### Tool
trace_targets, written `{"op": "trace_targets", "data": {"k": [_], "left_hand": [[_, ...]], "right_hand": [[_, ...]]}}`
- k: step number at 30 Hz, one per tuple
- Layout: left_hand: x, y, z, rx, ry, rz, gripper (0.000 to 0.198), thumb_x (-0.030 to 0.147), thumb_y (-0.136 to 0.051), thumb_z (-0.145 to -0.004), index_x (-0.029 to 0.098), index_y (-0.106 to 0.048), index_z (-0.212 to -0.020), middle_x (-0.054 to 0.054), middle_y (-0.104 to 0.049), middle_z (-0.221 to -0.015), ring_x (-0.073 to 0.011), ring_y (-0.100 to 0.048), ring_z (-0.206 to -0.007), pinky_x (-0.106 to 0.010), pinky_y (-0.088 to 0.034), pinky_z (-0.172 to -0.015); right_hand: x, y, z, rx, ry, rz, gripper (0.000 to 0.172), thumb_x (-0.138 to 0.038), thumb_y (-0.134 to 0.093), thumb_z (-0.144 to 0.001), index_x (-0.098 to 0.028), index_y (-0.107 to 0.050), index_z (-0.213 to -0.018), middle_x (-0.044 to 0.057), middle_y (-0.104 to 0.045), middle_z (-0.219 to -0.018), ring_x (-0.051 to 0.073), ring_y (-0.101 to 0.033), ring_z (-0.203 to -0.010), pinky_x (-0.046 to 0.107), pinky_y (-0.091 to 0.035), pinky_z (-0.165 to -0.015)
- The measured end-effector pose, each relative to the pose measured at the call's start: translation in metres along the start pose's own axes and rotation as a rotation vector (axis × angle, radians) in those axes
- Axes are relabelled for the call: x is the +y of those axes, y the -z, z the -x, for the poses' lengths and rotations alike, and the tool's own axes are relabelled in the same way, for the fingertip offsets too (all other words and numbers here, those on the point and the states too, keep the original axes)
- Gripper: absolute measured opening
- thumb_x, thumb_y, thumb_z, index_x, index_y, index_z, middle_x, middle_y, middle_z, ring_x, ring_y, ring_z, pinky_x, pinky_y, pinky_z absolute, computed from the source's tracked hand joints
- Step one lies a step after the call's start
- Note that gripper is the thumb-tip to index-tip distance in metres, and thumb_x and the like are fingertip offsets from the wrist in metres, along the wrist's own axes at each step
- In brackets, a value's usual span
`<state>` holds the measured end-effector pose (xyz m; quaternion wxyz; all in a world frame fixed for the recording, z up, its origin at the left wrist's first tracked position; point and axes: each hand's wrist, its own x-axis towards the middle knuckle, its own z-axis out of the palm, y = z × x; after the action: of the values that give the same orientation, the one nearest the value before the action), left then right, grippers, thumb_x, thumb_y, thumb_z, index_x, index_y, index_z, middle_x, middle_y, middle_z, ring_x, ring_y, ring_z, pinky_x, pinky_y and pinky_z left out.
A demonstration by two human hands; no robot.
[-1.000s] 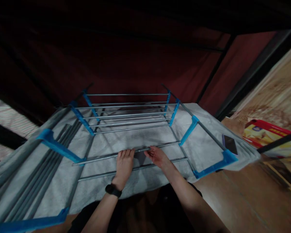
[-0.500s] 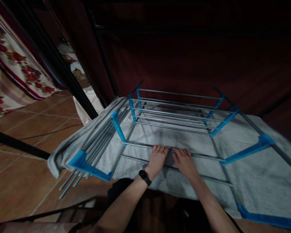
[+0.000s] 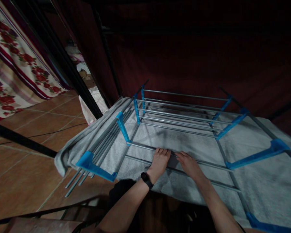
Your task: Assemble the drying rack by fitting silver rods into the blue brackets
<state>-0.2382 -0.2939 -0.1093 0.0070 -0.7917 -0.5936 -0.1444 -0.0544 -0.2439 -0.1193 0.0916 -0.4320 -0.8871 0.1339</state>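
Left hand [image 3: 160, 163] and right hand [image 3: 189, 165] closed over one crossbar

Both hands held the crossbar [image 3: 141, 146] near its middle, a little apart from each other, the fingers of each bent over the tube. How firmly they pressed could not be told. The crossbar lay toward the near side of a rack [image 3: 177, 129] of metal tubes, its left end meeting a left blue bracket [image 3: 123, 127] and its right end meeting a right blue bracket [image 3: 254, 155]. Just nearer, a second bar [image 3: 138, 159] ran roughly parallel beneath the wrists. On the far side, several more tubes spanned the rack from left to right between further blue brackets.

A grey blanket [image 3: 262, 184] lay under the rack. At the left, loose rods [image 3: 106, 142] lay side by side on it, some of their near ends jutting past its edge. A dark wristband [image 3: 146, 180] circled the left wrist.

Farther out, a dark red cloth [image 3: 184, 55] hung behind the rack. At the far left, floral fabric [image 3: 26, 61] hung above a tiled floor [image 3: 21, 171], where a thin black cord [image 3: 50, 132] lay.
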Motion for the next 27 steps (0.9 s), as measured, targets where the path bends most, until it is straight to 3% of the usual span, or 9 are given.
{"op": "trace_targets", "data": {"k": [7,27], "left_hand": [[0.006,-0.001,-0.003,-0.019,-0.012,-0.01,0.03,0.014,-0.036,-0.095,0.017,-0.059,-0.113,-0.008,-0.064,-0.101,-0.0204,-0.056,-0.096,-0.038,-0.038,-0.092],[-0.002,-0.008,-0.005,-0.044,0.043,-0.007,0.028,0.011,-0.042,-0.092,0.017,-0.058,-0.114,-0.008,-0.065,-0.101,-0.021,-0.058,-0.095,-0.037,-0.038,-0.09]], "right_hand": [[0.016,-0.006,0.006,0.016,-0.009,-0.038,0.035,-0.021,-0.039,-0.096,-0.021,-0.062,-0.122,0.009,-0.067,-0.113,0.02,-0.065,-0.099,0.033,-0.05,-0.087],[0.011,-0.012,-0.007,0.012,-0.011,-0.045,0.034,-0.017,-0.042,-0.094,-0.022,-0.065,-0.12,0.008,-0.068,-0.11,0.018,-0.066,-0.094,0.03,-0.049,-0.085]]}}
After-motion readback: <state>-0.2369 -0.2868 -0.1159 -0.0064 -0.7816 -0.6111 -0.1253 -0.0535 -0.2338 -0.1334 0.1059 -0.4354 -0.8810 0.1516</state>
